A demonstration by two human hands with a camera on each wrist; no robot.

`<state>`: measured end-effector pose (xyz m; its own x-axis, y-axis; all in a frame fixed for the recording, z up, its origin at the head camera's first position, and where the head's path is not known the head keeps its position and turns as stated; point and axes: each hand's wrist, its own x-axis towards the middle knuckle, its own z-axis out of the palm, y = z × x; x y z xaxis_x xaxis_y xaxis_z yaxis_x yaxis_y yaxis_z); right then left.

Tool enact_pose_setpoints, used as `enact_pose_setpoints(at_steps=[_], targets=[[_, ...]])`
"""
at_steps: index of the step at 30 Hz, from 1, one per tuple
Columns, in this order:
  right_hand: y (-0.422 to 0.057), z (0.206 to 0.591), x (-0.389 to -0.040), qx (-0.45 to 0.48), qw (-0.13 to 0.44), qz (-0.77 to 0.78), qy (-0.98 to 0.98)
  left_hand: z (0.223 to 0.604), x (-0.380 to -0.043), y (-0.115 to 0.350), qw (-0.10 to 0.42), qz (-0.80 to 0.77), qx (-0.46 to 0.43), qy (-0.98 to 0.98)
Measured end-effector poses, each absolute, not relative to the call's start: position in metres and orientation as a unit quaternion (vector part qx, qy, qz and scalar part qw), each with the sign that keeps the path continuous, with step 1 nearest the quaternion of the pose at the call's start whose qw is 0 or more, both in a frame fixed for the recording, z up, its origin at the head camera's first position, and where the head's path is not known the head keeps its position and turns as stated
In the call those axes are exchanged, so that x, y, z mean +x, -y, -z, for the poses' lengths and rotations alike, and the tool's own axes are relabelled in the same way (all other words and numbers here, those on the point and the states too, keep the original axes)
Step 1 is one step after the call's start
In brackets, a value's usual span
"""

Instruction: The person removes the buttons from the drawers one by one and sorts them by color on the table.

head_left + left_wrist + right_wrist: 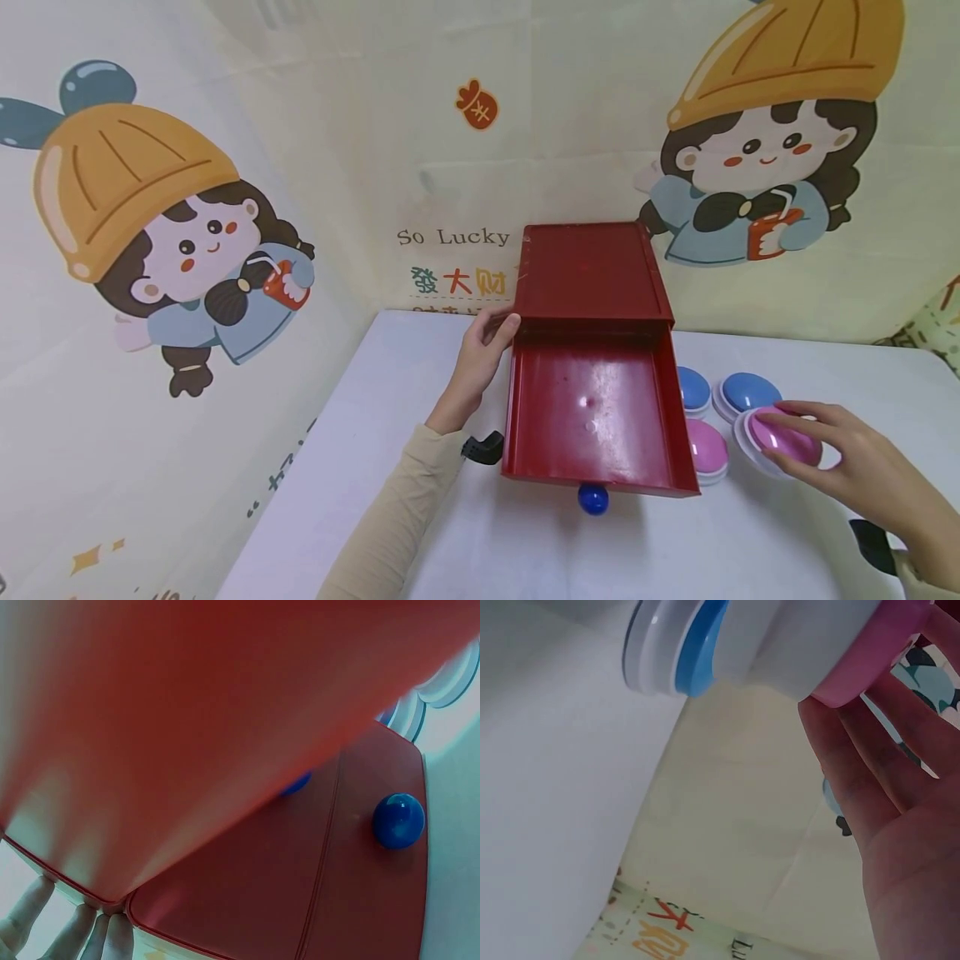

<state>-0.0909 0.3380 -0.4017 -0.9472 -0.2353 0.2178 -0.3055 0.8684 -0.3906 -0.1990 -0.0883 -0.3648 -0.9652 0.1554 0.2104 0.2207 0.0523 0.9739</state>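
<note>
My right hand [855, 450] pinches a pink-topped push button [787, 435] with a round white base, fingers on one side of the dome and thumb on the other. It is tilted and overlaps a blue push button [752, 392] behind it. In the right wrist view, my fingertips press the pink dome [870, 656]. My left hand [480, 362] rests against the left side of a red drawer cabinet [588, 271], its fingers [69, 937] fairly straight at the cabinet's edge. The top drawer [592, 408] is pulled out, with nothing inside.
Beside the drawer's right wall stand another blue button [694, 388] and another pink button [707, 450], both partly covered by it. A blue knob [593, 499] sticks out of the drawer front. Lower drawer fronts with a blue knob [399, 820] show below. A printed cloth [450, 183] hangs behind.
</note>
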Motion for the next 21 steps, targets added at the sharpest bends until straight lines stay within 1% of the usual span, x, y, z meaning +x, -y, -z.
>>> enact_pose_setpoints(at_steps=[8, 13, 21], targets=[[-0.341, 0.411, -0.092, 0.116, 0.043, -0.231, 0.965, 0.361, -0.199, 0.088, 0.021, 0.678, -0.136, 0.722], [-0.343, 0.418, -0.092, 0.107, 0.024, -0.238, 0.965, 0.346, -0.189, 0.087, 0.022, 0.676, -0.142, 0.723], [-0.347, 0.426, -0.092, 0.108, 0.02, -0.239, 0.965, 0.34, -0.185, 0.087, 0.014, 0.675, -0.146, 0.723]])
